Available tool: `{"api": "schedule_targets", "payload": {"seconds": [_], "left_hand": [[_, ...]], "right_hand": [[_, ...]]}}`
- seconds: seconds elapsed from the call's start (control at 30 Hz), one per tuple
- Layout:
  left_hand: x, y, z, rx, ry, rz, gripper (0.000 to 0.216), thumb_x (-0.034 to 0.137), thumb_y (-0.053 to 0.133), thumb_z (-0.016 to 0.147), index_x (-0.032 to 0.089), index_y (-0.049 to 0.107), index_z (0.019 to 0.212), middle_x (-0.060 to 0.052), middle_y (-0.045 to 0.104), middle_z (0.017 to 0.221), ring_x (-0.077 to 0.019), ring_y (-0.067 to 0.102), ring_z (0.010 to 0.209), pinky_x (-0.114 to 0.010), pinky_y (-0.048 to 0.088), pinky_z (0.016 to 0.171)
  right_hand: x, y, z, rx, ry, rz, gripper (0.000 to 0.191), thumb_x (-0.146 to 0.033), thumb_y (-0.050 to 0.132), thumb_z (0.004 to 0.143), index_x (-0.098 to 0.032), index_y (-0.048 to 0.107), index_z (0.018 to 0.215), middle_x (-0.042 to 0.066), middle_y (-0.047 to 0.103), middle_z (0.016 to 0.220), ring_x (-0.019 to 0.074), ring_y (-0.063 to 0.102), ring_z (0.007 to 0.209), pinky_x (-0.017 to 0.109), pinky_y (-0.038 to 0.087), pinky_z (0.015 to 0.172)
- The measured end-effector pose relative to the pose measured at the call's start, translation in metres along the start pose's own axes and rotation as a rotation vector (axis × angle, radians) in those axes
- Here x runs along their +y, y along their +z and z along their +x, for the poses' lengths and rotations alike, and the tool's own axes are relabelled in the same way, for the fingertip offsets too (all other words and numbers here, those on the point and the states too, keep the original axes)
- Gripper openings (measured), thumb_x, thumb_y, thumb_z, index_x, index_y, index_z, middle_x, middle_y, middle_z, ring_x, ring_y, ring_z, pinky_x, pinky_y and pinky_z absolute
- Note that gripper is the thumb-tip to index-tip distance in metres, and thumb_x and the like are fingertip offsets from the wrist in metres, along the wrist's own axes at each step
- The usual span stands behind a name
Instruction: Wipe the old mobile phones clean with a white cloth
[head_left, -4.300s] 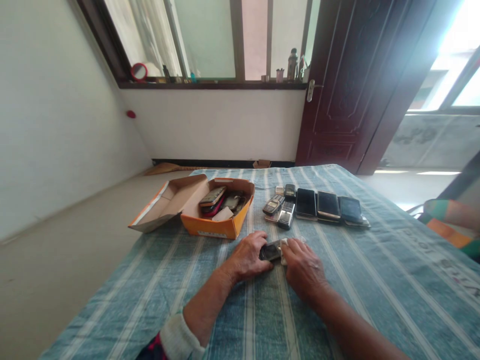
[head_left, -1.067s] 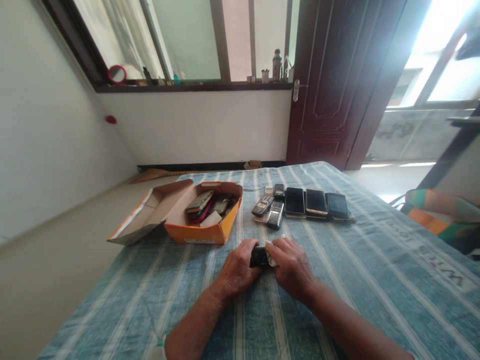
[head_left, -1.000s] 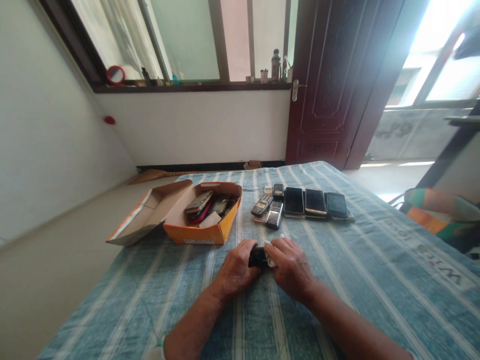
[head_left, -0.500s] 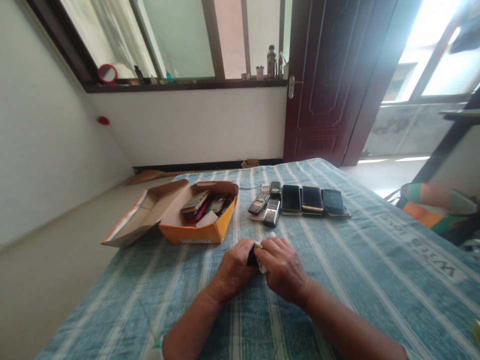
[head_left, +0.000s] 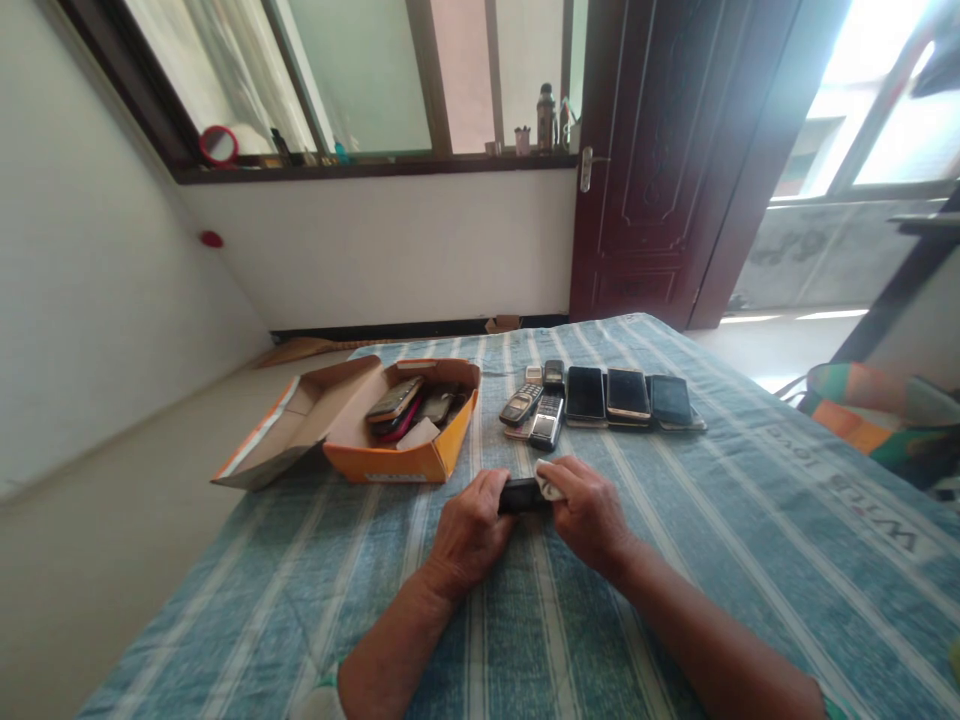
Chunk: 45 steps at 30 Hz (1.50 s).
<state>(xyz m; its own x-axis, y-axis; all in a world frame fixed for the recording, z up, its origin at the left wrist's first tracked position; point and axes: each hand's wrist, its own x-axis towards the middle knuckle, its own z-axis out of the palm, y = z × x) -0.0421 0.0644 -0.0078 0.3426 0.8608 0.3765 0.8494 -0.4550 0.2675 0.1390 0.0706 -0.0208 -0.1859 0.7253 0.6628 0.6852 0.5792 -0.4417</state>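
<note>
My left hand [head_left: 471, 525] grips the left end of a small dark phone [head_left: 519, 495] just above the striped blue cloth [head_left: 750, 520]. My right hand [head_left: 589, 512] is closed on a white wipe [head_left: 547, 487] pressed against the phone's right end. Just beyond my hands lie several small keypad phones [head_left: 534, 408] and a row of three flat smartphones [head_left: 626, 396].
An open orange cardboard box [head_left: 420, 458] holding several more phones stands to the left, its lid [head_left: 300, 420] folded out toward the table's left edge. A colourful item [head_left: 877, 405] sits off the right side. A dark door [head_left: 675, 150] and a window sill with bottles stand behind.
My hands have drawn slightly apart, so more of the dark phone shows between them. The wipe has shifted to the phone's right end. The view has shifted a little.
</note>
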Motion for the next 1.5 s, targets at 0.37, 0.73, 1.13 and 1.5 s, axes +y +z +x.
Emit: {"api": "schedule_targets", "payload": {"seconds": [0.37,0.73,1.13,1.5], "left_hand": [[0.000,-0.010,0.003,-0.117,-0.004,0.042,0.033,0.014,0.062,0.076,0.017,0.054,0.107,-0.009,0.065,0.103,-0.0259,0.065,0.096,-0.035,0.054,0.081],[-0.002,-0.011,0.002,-0.150,-0.002,-0.063,0.039,0.021,0.065,0.078,0.018,0.057,0.116,-0.007,0.066,0.101,-0.0240,0.066,0.093,-0.033,0.053,0.081],[-0.007,-0.009,0.001,-0.172,0.012,-0.050,0.048,0.021,0.066,0.076,0.022,0.056,0.123,-0.006,0.066,0.101,-0.0236,0.066,0.090,-0.032,0.053,0.079],[-0.009,-0.006,0.001,-0.155,0.020,-0.059,0.049,0.022,0.067,0.075,0.021,0.055,0.123,-0.006,0.065,0.101,-0.0232,0.065,0.090,-0.033,0.053,0.080]], "right_hand": [[-0.002,0.002,-0.003,-0.008,-0.058,0.004,0.032,-0.002,0.045,0.076,-0.019,0.066,0.092,0.006,0.063,0.085,0.0181,0.057,0.081,0.027,0.044,0.074],[-0.004,-0.001,-0.002,-0.002,-0.099,0.024,0.032,-0.001,0.044,0.075,-0.018,0.066,0.090,0.007,0.062,0.085,0.0182,0.056,0.080,0.027,0.045,0.075],[-0.004,-0.001,-0.002,0.004,-0.114,0.017,0.031,-0.003,0.044,0.076,-0.018,0.067,0.091,0.007,0.064,0.085,0.0186,0.056,0.080,0.028,0.045,0.075],[-0.003,-0.001,-0.001,-0.007,-0.112,0.011,0.031,-0.003,0.045,0.075,-0.019,0.067,0.091,0.006,0.063,0.085,0.0182,0.057,0.080,0.028,0.045,0.074]]}}
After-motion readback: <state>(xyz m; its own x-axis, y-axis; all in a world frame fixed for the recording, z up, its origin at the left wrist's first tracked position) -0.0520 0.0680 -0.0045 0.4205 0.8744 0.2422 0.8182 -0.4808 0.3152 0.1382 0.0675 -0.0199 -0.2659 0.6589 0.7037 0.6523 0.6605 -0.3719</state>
